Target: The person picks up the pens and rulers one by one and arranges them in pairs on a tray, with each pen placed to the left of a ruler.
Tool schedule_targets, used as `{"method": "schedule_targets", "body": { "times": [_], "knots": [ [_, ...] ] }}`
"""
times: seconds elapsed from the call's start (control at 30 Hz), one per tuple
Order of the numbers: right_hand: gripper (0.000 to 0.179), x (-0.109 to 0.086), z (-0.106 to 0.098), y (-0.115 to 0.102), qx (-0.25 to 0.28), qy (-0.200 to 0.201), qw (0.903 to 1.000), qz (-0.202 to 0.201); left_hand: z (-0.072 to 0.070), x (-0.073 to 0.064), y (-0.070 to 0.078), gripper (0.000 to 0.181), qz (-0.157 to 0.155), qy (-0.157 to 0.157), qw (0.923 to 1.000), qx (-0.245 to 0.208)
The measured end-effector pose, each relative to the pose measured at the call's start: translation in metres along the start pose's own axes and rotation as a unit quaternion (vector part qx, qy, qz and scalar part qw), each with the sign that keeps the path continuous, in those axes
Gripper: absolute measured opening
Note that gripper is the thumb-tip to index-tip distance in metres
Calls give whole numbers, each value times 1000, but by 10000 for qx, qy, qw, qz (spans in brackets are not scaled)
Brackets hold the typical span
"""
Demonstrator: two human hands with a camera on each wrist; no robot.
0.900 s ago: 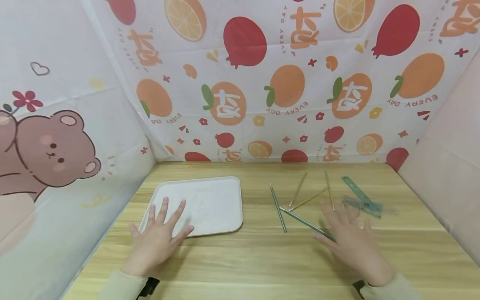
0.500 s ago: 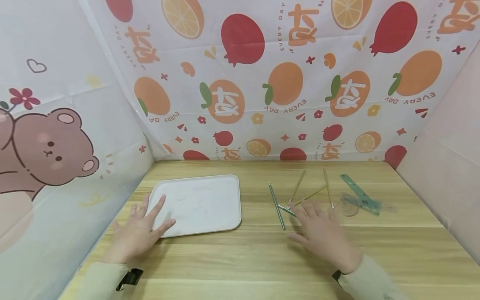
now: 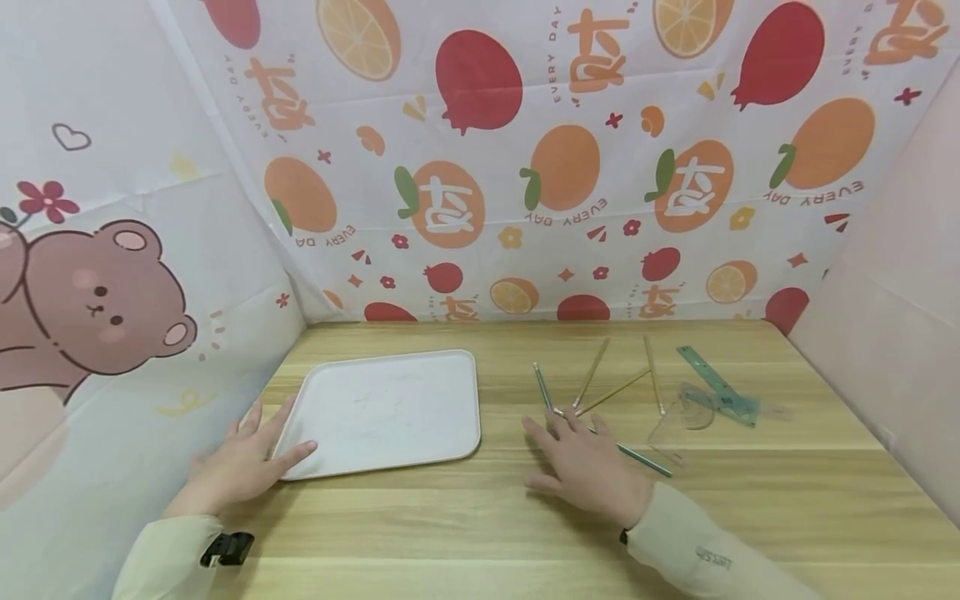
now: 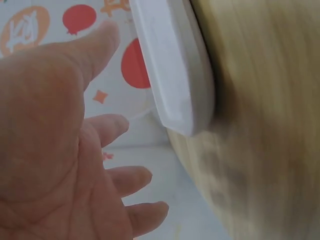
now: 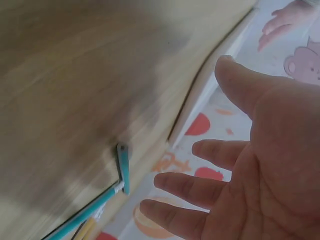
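My left hand is at the near left corner of a white tray, fingers spread. In the left wrist view the palm shows nothing held, and the tray's edge lies beyond the thumb. My right hand is spread palm-down over two green pencils, hiding part of each; one green pencil sticks out to its right, the other shows beyond the fingers. The right wrist view shows straight fingers apart from the green pencils.
Several yellow pencils lie behind the right hand. To their right are a green ruler, a clear protractor and a clear set square on the wooden table. Printed cloth hangs behind.
My right hand has swept left across the table, uncovering the clear set square and part of a green pencil. My left hand has moved left from over the tray to its corner.
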State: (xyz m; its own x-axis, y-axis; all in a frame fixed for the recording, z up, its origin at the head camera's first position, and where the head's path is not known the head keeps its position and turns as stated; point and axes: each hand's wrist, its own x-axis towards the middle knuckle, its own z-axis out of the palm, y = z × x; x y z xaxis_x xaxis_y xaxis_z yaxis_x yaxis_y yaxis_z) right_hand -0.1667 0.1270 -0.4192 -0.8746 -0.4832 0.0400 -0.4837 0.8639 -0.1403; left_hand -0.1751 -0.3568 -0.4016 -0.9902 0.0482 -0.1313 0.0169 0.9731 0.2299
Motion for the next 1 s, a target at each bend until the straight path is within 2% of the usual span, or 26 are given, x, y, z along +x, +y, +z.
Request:
{"method": "schedule_targets", "body": {
  "times": [0.1,0.33,0.53,0.8,1.0],
  "knots": [
    [78,6,2,-6,-126,-45,9999,-91,2,1,-8,97,102,-62,9998,-144],
    [80,20,7,-17,-331,-251,9987,-308,3,2,-22,96,560,-73,9978,-343],
    [81,30,12,-25,-464,-352,9977,-349,6,0,-30,99,654,-191,9959,-589],
    [80,35,14,-30,-420,-351,9976,-435,11,-2,-38,102,701,-415,9955,-484],
    [80,38,15,-34,-319,-399,9976,-460,10,-4,-38,101,685,-366,9953,-585]
  ]
}}
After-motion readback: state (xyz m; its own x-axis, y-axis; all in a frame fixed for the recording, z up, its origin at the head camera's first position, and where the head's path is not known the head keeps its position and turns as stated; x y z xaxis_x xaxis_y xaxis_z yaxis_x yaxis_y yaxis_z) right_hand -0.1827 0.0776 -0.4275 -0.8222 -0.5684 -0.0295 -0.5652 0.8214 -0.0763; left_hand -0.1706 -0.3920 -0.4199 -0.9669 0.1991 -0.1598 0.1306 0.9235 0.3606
